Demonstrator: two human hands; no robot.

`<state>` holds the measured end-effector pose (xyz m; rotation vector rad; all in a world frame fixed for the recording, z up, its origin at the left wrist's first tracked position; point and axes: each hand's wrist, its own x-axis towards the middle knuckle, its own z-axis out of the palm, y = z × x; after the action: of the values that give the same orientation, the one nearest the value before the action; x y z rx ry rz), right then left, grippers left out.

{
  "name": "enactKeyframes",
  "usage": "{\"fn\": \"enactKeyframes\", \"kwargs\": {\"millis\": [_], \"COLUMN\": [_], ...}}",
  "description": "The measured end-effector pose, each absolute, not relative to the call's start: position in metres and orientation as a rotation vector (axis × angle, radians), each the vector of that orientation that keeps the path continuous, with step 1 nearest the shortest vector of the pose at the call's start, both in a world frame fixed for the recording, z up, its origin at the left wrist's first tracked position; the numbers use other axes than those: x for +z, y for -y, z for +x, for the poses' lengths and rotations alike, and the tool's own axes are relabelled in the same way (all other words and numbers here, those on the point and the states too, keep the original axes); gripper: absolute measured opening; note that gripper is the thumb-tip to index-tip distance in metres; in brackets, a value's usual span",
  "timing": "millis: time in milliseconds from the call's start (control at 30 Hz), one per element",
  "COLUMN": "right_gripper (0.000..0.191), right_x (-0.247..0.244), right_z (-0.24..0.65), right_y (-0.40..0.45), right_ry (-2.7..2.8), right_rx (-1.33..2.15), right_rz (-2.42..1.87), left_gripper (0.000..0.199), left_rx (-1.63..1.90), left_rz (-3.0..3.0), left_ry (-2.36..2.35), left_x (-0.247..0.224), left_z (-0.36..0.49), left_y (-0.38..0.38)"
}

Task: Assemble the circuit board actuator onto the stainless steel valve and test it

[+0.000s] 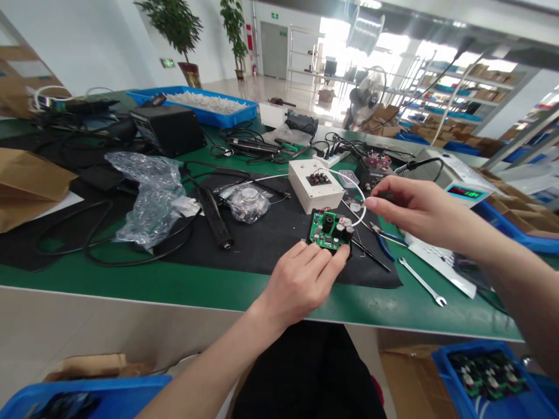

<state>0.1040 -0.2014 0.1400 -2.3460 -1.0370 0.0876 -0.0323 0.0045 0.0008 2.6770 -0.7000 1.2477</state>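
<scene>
A green circuit board (327,228) with black and silver round components sits on the black mat in front of a small white box (314,186). My left hand (305,279) grips its near edge, fingers laid along the front. My right hand (408,209) is raised to the right of the board, thumb and fingers curled together. Its thumb tip is beside a white cable (363,201) that arcs from the box down to the board. Whatever those right fingers hold, if anything, is hidden. A thin black rod (371,255) lies right of the board.
Blue-handled pliers (384,245) and a wrench (423,281) lie at right, near a meter with a lit display (467,193). Left are a black-handled tool (213,218), bubble wrap (151,195) and loose cables. A blue tray (222,119) stands behind; a blue bin (519,401) is below.
</scene>
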Motion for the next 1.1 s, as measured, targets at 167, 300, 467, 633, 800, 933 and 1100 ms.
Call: {"fn": "enactKeyframes", "kwargs": {"millis": [167, 300, 467, 633, 800, 933, 1100], "right_gripper": [0.039, 0.04, 0.042, 0.04, 0.039, 0.031, 0.032], "right_x": [0.058, -0.006, -0.035, -0.039, -0.029, -0.009, -0.004], "right_z": [0.131, 0.13, 0.129, 0.136, 0.122, 0.108, 0.128], "right_y": [0.265, 0.303, 0.315, 0.318, 0.308, 0.287, 0.291], "right_ry": [0.921, 0.895, 0.903, 0.848, 0.771, 0.879, 0.943], "right_rx": [0.043, -0.21, -0.401, -0.528, -0.677, -0.687, -0.627], "right_rz": [-2.559, -2.713, -2.754, -2.766, -2.727, -2.603, -2.744], "left_gripper": [0.044, 0.084, 0.13, 0.117, 0.102, 0.105, 0.096], "left_rx": [1.348, 1.013, 0.327, 0.029, -0.017, 0.057, 0.25], "left_rz": [2.446, 2.143, 1.783, 1.553, 1.474, 1.53, 1.618], "left_ry": [0.494, 0.099, 0.186, 0.306, 0.287, 0.158, -0.084], "left_x": [-0.004, -0.018, -0.02, -0.01, -0.009, -0.005, 0.003], "left_z": [-0.04, -0.034, -0.001, 0.02, 0.019, 0.009, -0.011], "left_y": [-0.011, -0.027, -0.05, -0.053, -0.047, -0.035, -0.005]}}
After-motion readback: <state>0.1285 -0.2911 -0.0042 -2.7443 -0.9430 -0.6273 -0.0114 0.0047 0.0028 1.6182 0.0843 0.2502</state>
